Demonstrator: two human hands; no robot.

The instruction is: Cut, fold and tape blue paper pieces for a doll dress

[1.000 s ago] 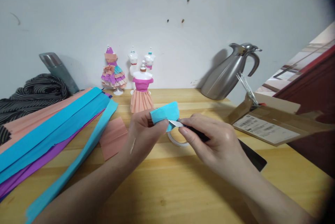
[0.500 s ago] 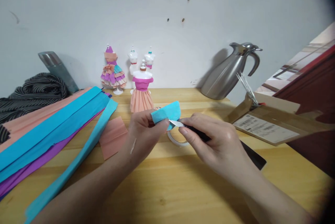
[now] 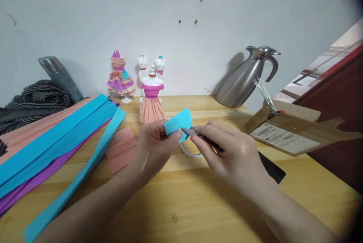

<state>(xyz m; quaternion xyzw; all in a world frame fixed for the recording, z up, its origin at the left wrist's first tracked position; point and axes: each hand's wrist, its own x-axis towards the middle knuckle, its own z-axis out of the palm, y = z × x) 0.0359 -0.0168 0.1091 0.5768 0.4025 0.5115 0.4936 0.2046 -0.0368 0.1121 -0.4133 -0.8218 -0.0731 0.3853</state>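
Note:
My left hand (image 3: 155, 146) is closed on a small curved piece of light-blue crepe paper (image 3: 181, 120), pinched between thumb and fingers above the table. In my right hand (image 3: 232, 150) is a slim black-handled craft knife (image 3: 211, 142), its pointed metal blade at the lower part of the paper beside my left thumb. Part of the handle is hidden under my fingers. Beneath the paper, a white tape roll (image 3: 190, 153) lies on the table, partly covered. Just behind my hands stands a small dress form (image 3: 152, 99) in a magenta top and pleated peach skirt.
Crepe strips (image 3: 56, 140) and a peach square (image 3: 121, 150) lie left. Behind stand a ruffled dress form (image 3: 121, 80) and two white ones, with a bottle (image 3: 59, 74) at far left. A steel jug (image 3: 241, 80), cardboard box (image 3: 286, 137) and dark flat object (image 3: 273, 169) are right.
The knife's blade has turned slightly and looks greyer, its tip still at the blue paper. Both hands keep their grip. The whole view has shifted a little.

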